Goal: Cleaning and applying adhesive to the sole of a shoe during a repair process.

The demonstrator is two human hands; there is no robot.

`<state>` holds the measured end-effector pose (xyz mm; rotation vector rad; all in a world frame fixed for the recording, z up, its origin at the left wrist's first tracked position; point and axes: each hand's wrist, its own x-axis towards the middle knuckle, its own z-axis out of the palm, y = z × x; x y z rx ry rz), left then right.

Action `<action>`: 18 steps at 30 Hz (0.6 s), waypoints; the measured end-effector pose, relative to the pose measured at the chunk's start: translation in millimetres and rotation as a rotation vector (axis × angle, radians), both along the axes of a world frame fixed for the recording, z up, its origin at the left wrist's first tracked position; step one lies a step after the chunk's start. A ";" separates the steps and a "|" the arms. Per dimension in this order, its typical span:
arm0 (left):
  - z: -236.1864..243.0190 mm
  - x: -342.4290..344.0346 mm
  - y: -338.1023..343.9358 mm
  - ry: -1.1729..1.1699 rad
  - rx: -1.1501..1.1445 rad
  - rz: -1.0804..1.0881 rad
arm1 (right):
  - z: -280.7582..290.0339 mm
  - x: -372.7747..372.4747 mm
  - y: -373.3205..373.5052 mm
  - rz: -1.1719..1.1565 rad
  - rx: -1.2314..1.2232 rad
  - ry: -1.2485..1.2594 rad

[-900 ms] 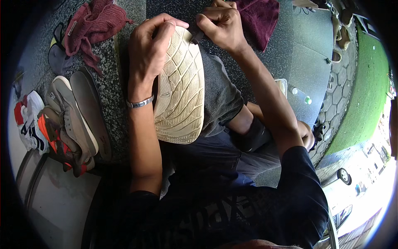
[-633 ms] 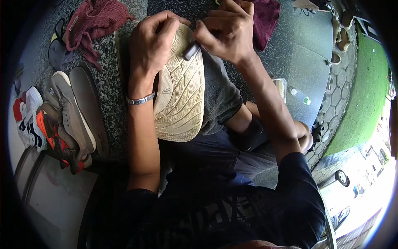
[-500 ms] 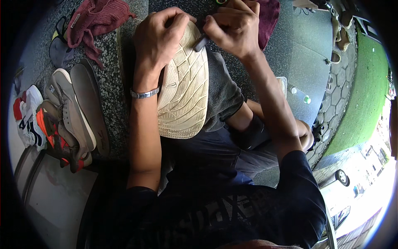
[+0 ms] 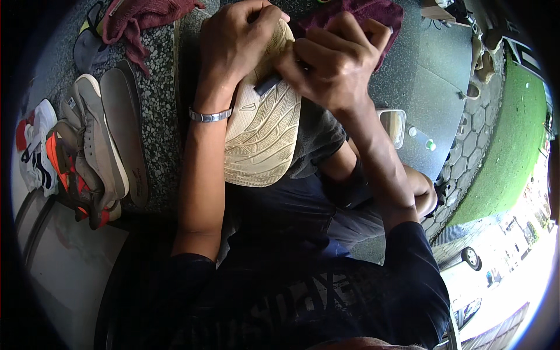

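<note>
Speckled stone floor (image 4: 160, 116) lies around the person, with green grass (image 4: 496, 163) far off to the right. Three things sit close in front of the body: a pale shoe sole (image 4: 262, 137), turned face up, a grey cloth (image 4: 318, 137) that peeks out past its right edge, and a small dark tool (image 4: 267, 85). The left hand (image 4: 236, 49) is curled around the top end of the sole. The right hand (image 4: 335, 67) pinches the dark tool between thumb and fingers. The tool is blurry and half hidden, so it is hard to tell what kind it is. It could catch in the bumpy lines and slip toward the left hand, since the two hands are so near. If it presses too hard, the sole might tip. Half a second ago, the tool was up near the sole's right edge; now it is lower and farther in, and the left hand still grips the top.
</note>
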<state>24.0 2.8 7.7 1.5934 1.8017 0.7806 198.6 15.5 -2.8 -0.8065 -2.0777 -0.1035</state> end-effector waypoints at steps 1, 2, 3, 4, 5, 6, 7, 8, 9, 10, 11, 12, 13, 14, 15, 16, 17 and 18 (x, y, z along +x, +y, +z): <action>-2.1 -4.5 -0.8 -0.043 -0.013 -0.004 | 3.6 1.8 0.3 0.007 -0.033 -0.035; -3.3 -7.3 -2.9 -0.086 -0.025 -0.007 | 4.9 5.5 0.0 0.016 -0.067 -0.070; -2.7 0.5 -2.8 -0.097 -0.001 0.050 | 2.7 9.6 4.1 -0.009 -0.072 -0.061; 4.8 5.7 -1.1 0.068 -0.043 0.041 | 1.2 11.0 6.8 -0.034 -0.077 -0.051; 4.0 2.2 2.7 0.046 -0.017 0.011 | 0.0 8.8 -1.2 -0.033 -0.068 -0.067; 6.0 -0.1 2.3 0.022 -0.002 -0.023 | 7.4 4.6 -2.9 -0.020 -0.032 -0.064; 7.3 1.7 1.5 0.021 -0.008 -0.021 | 6.2 7.8 -0.8 -0.015 -0.045 -0.069; 8.8 5.9 1.8 0.004 0.003 0.017 | 2.6 14.9 4.4 -0.010 -0.057 -0.073; 10.5 8.2 5.1 -0.009 0.024 0.057 | 4.0 17.0 12.3 -0.031 0.000 -0.062; 10.2 7.5 7.1 -0.007 0.030 0.059 | 3.9 13.5 9.2 -0.029 0.006 -0.060; 9.7 5.8 9.3 0.002 0.058 0.053 | 4.6 7.3 1.2 -0.027 -0.036 -0.086; 7.5 4.2 4.2 0.005 0.068 0.042 | 10.7 2.1 -8.8 -0.029 -0.095 -0.119; -2.8 -2.0 1.6 -0.159 0.190 0.002 | 11.1 -0.1 -0.5 0.047 -0.022 -0.101; -10.9 -10.9 -3.3 -0.106 0.159 -0.024 | 2.0 0.9 4.2 0.050 0.042 -0.062; -9.4 -8.9 -2.1 -0.092 0.062 -0.022 | -2.4 12.4 7.7 0.006 -0.046 -0.078; -5.5 -7.6 -0.4 -0.068 -0.026 -0.018 | -8.0 25.4 13.6 -0.035 -0.124 -0.083; -7.6 -10.2 2.3 -0.070 0.012 -0.080 | -20.8 31.3 25.4 -0.020 -0.181 0.017; -8.2 -11.2 3.7 -0.075 0.014 -0.086 | -28.1 32.5 35.4 -0.026 -0.180 0.013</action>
